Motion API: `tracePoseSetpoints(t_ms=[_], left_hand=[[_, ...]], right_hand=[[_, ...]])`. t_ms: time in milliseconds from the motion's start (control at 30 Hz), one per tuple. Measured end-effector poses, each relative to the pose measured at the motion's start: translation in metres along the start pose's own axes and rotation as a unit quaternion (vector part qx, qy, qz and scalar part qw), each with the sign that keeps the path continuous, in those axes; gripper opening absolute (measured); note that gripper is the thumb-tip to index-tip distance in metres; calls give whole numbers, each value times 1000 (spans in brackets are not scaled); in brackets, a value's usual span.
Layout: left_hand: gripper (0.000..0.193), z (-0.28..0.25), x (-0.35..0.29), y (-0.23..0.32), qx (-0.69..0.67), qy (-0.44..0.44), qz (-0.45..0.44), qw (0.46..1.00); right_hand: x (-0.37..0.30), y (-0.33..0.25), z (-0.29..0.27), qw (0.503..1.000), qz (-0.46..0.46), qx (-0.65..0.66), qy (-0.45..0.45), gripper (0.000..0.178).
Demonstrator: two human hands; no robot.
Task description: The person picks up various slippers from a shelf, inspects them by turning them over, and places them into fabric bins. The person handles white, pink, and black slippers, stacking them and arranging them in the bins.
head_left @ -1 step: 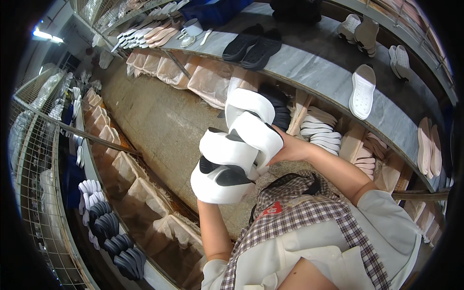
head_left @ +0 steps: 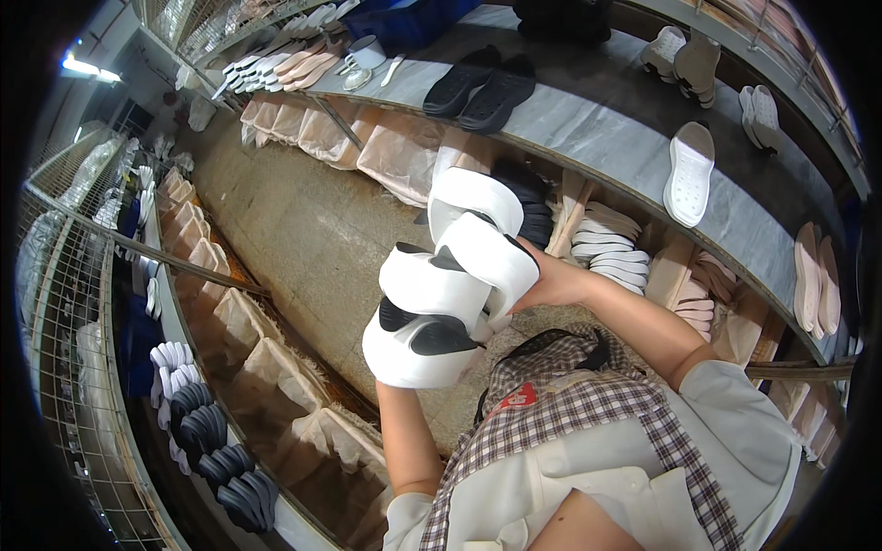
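**A:** What does the room look like?

**B:** It is a narrow aisle with a rough concrete floor (head_left: 303,230) running from 11 o'clock toward the centre. A long grey shelf (head_left: 588,119) curves from 12 o'clock round to 3 o'clock, and below it stand pale fabric bins (head_left: 395,151).

**A:** And the other side?

**B:** From 9 to 6 o'clock a second row of sack-lined bins (head_left: 276,367) edges the aisle, with a wire mesh rack (head_left: 64,303) behind it at 9 o'clock. Dark slippers (head_left: 216,450) are stacked at 7 o'clock.

**A:** How is it lit?

**B:** A bright ceiling lamp (head_left: 78,66) glows at 10 o'clock.
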State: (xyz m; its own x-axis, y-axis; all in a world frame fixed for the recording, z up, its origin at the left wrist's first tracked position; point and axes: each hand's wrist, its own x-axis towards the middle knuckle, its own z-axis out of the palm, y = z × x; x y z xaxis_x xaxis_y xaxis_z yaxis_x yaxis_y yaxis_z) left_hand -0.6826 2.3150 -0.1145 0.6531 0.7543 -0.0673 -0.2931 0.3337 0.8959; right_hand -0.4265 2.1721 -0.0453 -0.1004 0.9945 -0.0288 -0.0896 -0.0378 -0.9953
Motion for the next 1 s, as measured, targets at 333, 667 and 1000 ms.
tracePoseSetpoints(t_ms=[333,667,1000], left_hand=[[45,4,-22,1,-33,24,14,999],[46,11,-28,-1,-54,33,18,998],[47,37,-11,-14,-91,13,24,995]], right_hand=[[10,7,-3,985,-113,-130,33,100],[11,-1,-2,983,-96,-149,43,91],[25,11,-10,920,-235,-308,65,105]])
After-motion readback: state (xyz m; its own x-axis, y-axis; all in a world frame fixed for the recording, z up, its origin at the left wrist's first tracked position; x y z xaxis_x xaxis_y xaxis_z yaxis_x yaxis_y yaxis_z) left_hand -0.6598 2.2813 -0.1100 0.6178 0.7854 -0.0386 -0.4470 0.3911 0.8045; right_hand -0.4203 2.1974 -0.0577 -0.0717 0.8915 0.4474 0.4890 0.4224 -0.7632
